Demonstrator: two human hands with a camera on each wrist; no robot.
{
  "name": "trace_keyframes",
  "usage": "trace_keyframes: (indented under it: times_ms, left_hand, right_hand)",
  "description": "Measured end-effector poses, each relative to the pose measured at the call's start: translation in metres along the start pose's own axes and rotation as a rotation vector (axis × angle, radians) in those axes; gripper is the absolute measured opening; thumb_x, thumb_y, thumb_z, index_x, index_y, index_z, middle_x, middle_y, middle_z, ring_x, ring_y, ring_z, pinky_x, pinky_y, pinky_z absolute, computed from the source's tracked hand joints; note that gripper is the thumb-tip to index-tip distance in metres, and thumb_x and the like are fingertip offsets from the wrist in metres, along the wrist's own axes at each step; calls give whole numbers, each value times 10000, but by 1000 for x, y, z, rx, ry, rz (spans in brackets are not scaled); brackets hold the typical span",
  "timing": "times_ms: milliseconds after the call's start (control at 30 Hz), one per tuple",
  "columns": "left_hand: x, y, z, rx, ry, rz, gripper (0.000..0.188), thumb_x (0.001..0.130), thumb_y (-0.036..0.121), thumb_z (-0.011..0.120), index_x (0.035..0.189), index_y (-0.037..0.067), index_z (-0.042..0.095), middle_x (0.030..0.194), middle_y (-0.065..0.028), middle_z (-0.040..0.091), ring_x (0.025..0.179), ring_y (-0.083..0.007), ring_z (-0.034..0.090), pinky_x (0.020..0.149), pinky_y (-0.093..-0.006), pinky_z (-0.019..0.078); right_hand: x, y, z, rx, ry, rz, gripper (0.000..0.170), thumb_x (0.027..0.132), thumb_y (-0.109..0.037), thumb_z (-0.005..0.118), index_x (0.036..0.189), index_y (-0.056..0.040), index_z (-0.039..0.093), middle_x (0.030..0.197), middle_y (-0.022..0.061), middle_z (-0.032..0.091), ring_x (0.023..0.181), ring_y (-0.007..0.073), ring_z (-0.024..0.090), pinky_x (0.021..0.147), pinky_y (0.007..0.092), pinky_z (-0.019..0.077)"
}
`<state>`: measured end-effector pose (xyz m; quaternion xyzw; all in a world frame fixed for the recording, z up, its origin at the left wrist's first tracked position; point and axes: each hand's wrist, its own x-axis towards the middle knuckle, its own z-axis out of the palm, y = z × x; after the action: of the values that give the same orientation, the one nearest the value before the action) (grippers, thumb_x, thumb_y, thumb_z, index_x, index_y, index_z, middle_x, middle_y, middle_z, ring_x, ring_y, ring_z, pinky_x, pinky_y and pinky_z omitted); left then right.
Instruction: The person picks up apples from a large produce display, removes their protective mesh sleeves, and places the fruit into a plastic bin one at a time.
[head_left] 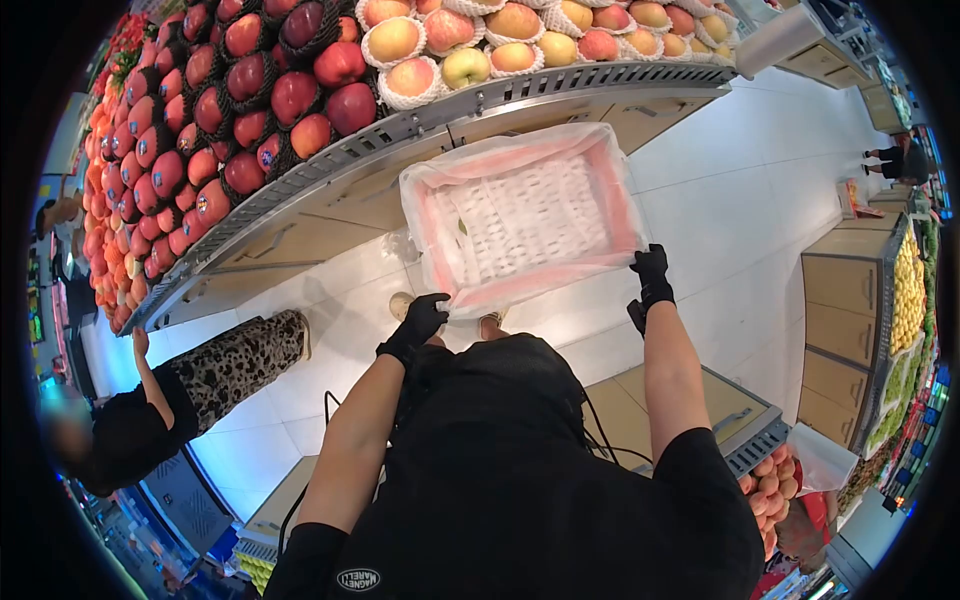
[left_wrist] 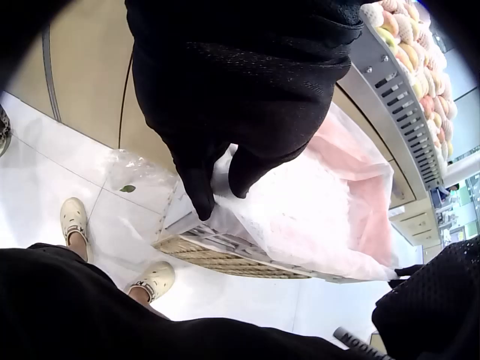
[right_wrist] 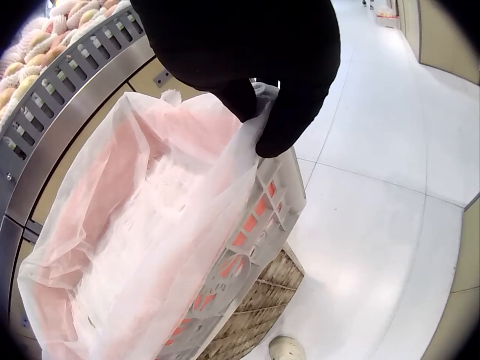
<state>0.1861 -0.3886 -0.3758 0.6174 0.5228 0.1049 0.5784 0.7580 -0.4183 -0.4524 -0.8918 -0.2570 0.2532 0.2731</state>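
Left hand (head_left: 418,322) and right hand (head_left: 653,279), gloved in black, are pinching a thin, wrinkled, translucent white liner (right_wrist: 202,225) between barely parted thumb and fingers, at the 7 and 4 o'clock corners of a rectangular, slotted plastic crate (right_wrist: 262,238) lying at the body's 12 o'clock. Inside, a pale perforated sheet (head_left: 535,220) is covering the bottom between pink sides (head_left: 610,180), with woven material (right_wrist: 255,307) showing beneath the crate. Just beyond, a slotted metal edge (head_left: 545,92) is running close by, while smooth floor (head_left: 725,190) is opening toward the crate's 3 o'clock.

Head view looks down; nearer wrist views share the crate (right_wrist: 285,214).
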Motion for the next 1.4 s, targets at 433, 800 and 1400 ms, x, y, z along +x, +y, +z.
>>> trace_keyframes:
  times_ms: [433, 800, 1400]
  left_hand:
    - [17, 25, 14, 112, -120, 15, 604, 806, 113, 682, 1355, 23, 446, 1241, -171, 584, 1082, -242, 595, 928, -336, 475]
    - [4, 32, 11, 92, -214, 4, 701, 769, 187, 688, 1399, 92, 395, 1311, -186, 525, 1216, -299, 503, 1012, -371, 419]
    - [-7, 12, 23, 571, -6, 253, 656, 715, 251, 738, 1270, 32, 467, 1304, -237, 449, 1051, -410, 553, 883, -456, 485]
  right_hand:
    - [-26, -40, -33, 526, -224, 436, 855, 798, -31, 630, 1457, -233, 124, 1009, 202, 528, 505, 247, 541, 418, 376, 478]
    - [13, 125, 14, -107, -458, -428, 536, 727, -205, 698, 1212, -68, 517, 958, 143, 613, 787, 319, 622, 714, 449, 538]
    - [-208, -6, -40, 185, -635, 203, 332, 763, -171, 670, 1072, -73, 601, 776, 169, 657, 689, 268, 646, 633, 387, 526]
